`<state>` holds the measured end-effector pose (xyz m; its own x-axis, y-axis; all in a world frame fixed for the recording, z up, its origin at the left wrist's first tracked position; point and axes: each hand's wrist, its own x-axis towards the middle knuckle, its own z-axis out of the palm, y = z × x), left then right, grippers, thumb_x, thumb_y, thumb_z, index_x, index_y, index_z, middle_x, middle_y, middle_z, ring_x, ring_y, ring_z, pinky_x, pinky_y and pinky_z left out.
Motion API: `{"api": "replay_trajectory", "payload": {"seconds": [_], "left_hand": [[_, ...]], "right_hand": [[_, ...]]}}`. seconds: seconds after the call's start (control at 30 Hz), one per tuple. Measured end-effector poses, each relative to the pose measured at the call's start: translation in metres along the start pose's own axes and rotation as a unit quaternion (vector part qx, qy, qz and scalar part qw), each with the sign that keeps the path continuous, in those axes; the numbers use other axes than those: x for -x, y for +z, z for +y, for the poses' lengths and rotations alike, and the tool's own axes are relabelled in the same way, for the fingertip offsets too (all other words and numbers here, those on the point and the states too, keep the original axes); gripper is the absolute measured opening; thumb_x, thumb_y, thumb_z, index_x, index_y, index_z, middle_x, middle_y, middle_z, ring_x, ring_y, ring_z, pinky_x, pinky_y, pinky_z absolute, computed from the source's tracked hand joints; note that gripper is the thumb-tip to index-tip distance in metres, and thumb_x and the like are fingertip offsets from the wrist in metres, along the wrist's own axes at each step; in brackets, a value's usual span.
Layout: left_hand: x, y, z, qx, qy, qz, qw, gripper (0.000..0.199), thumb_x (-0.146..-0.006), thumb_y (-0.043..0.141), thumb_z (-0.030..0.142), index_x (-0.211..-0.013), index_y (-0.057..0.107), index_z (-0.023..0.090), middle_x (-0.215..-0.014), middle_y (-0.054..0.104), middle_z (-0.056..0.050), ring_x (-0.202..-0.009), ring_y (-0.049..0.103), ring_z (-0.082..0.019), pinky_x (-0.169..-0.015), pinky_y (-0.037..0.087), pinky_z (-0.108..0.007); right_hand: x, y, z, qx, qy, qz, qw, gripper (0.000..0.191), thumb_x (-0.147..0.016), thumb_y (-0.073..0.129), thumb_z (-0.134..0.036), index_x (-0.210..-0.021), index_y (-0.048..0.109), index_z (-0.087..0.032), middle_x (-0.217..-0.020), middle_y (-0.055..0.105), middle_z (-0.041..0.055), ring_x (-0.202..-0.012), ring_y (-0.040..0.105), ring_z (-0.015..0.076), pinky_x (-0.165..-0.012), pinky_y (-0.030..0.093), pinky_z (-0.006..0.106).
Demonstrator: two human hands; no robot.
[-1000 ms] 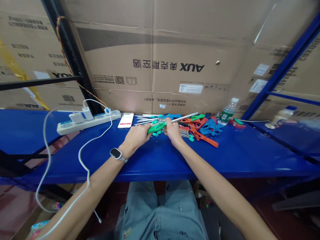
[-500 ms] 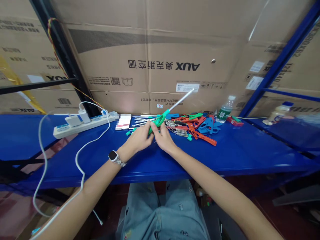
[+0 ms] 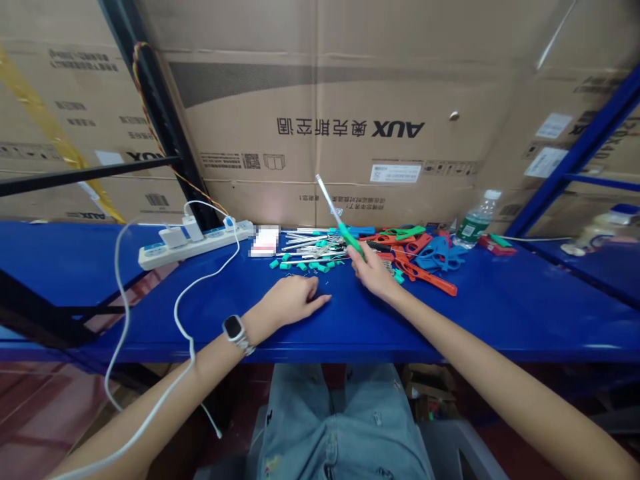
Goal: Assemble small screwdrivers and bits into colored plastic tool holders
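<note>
My right hand (image 3: pixel 374 272) is wrapped round the green handle of a tool with a silver metal rod (image 3: pixel 329 200), which points up and to the left. Its fingers hide the lower part of the handle. Low over the blue tabletop, my left hand (image 3: pixel 287 300) holds nothing; the thumb sticks out apart while other fingers bend. Behind the hands lies a spread of metal rods (image 3: pixel 300 238) and small green caps (image 3: pixel 323 268). Orange plastic handles (image 3: pixel 427 275), with blue handles (image 3: pixel 440 256) beside them, lie to the right of my right hand.
A white power strip (image 3: pixel 200 245) with plugs stands at the left, its white cable (image 3: pixel 183 313) crossing my left forearm. Near the rods lies a white-and-pink item (image 3: pixel 265 241), partly pixelated. A water bottle (image 3: pixel 475 223) stands at the right, before the cardboard wall (image 3: pixel 240 207).
My left hand has come off the green-handled tool and moved down toward the front. My right hand alone holds it now, and the rod has swung from pointing right to pointing left.
</note>
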<state>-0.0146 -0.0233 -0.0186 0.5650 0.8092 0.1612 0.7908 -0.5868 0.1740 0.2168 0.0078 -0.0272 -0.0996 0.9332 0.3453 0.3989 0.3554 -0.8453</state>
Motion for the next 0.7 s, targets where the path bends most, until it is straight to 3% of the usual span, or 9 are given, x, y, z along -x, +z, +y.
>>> {"api": "replay_trajectory", "payload": {"seconds": [0.17,0.33,0.43,0.53,0.6,0.7], "left_hand": [[-0.036,0.007,0.017,-0.095,-0.013,-0.024,0.995,0.041,-0.105,0.040,0.038,-0.088,0.069,0.015,-0.077,0.070,-0.013,-0.072,0.069,-0.028,-0.066,0.047,-0.036],[-0.048,0.006,0.004,-0.101,-0.017,-0.012,0.995,0.036,-0.106,0.040,0.031,-0.091,0.069,0.014,-0.083,0.072,-0.013,-0.076,0.070,-0.027,-0.069,0.047,-0.035],[-0.032,-0.002,-0.005,-0.064,-0.016,0.029,0.997,0.036,-0.106,0.041,0.034,-0.081,0.062,0.017,-0.077,0.068,-0.009,-0.069,0.065,-0.023,-0.064,0.042,-0.032],[0.002,-0.011,-0.019,-0.011,-0.008,0.059,0.998,0.041,-0.104,0.042,0.041,-0.069,0.048,0.021,-0.062,0.058,-0.003,-0.056,0.054,-0.018,-0.057,0.034,-0.030],[0.025,-0.013,-0.032,0.026,0.001,0.023,0.999,0.043,-0.102,0.045,0.045,-0.066,0.041,0.022,-0.058,0.052,0.000,-0.052,0.048,-0.016,-0.056,0.032,-0.030],[0.039,-0.011,-0.046,0.049,0.046,-0.009,0.998,0.040,-0.103,0.041,0.044,-0.069,0.042,0.021,-0.070,0.056,-0.002,-0.064,0.053,-0.018,-0.065,0.039,-0.031]], "right_hand": [[0.011,-0.005,-0.008,0.154,-0.035,-0.039,0.987,0.042,-0.101,0.038,-0.060,-0.106,0.058,-0.023,-0.095,0.069,0.0071,-0.092,0.066,0.0270,-0.086,0.048,0.041],[0.020,-0.018,-0.006,0.210,-0.035,-0.054,0.976,0.043,-0.101,0.043,-0.059,-0.116,0.061,-0.022,-0.099,0.073,0.0092,-0.094,0.068,0.0294,-0.086,0.049,0.043],[0.023,-0.027,-0.003,0.235,-0.046,-0.078,0.968,0.045,-0.100,0.043,-0.061,-0.113,0.063,-0.022,-0.100,0.074,0.0089,-0.095,0.069,0.0292,-0.084,0.049,0.041],[0.027,-0.034,-0.003,0.264,-0.049,-0.107,0.957,0.045,-0.100,0.046,-0.061,-0.114,0.064,-0.023,-0.100,0.075,0.0075,-0.094,0.069,0.0284,-0.082,0.048,0.038],[0.029,-0.034,-0.005,0.287,-0.054,-0.123,0.948,0.043,-0.099,0.048,-0.061,-0.114,0.064,-0.023,-0.100,0.075,0.0073,-0.092,0.069,0.0281,-0.079,0.047,0.036],[0.030,-0.027,-0.008,0.312,-0.072,-0.139,0.937,0.042,-0.099,0.049,-0.059,-0.113,0.065,-0.023,-0.100,0.075,0.0074,-0.091,0.070,0.0283,-0.075,0.045,0.035]]}}
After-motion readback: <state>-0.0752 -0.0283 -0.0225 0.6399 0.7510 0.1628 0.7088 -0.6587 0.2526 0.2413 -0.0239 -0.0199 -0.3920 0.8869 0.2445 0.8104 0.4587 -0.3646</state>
